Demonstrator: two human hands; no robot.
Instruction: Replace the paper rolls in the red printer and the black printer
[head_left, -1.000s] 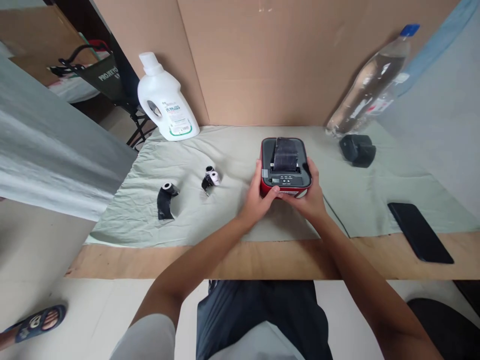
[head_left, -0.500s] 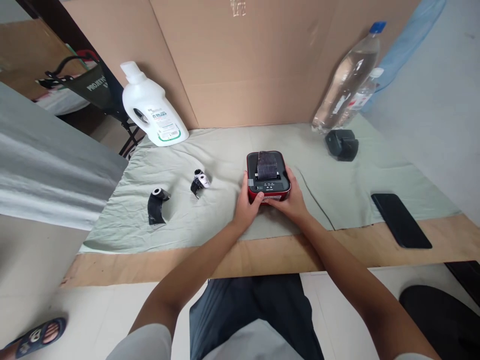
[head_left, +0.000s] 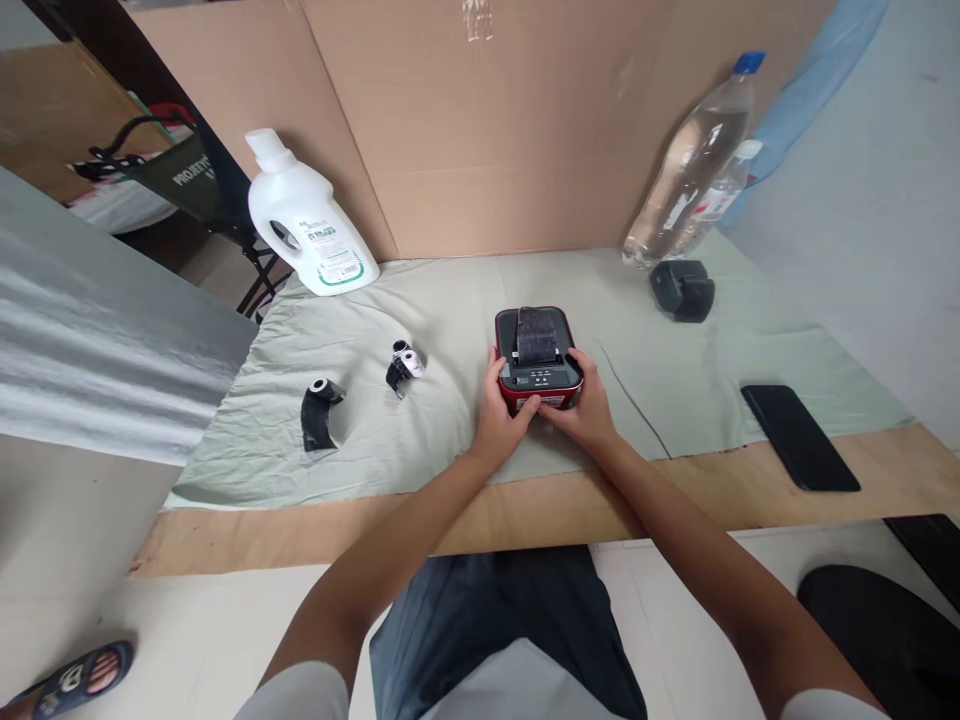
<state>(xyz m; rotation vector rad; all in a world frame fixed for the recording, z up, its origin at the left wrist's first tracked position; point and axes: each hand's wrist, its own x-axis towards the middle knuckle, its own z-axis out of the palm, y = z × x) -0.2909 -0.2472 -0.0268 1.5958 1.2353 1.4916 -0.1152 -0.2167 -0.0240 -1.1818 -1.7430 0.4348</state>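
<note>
Stretching across the middle of the frame, the surface (head_left: 300,530) is showing bare, grained wood along its near edge, while a wrinkled pale green cloth (head_left: 450,300) is covering the rest. Behind it, a flat brown cardboard sheet (head_left: 510,130) is filling the top of the frame. At upper left a smooth white plastic jug (head_left: 304,220) is standing; at upper right, a clear bottle (head_left: 697,150) with a blue cap.

Just below the centre, the fingers of the left hand (head_left: 501,425) and right hand (head_left: 589,405) are grasping a boxy printer (head_left: 540,377) from both sides. Its glossy red shell is rimming a dark, round-cornered top; whether it is resting on the cloth I cannot tell. Its buttoned edge is facing the frame's bottom; its near-square outline is leaving its long axis unclear.

At right a flat black phone (head_left: 801,437) is lying slantwise. In the left half, a roll with a curling black tail (head_left: 316,425) is lying near smaller black-and-white rolls (head_left: 409,362). On the printer's top, a thin dark strip (head_left: 535,337) is pointing up the frame.
</note>
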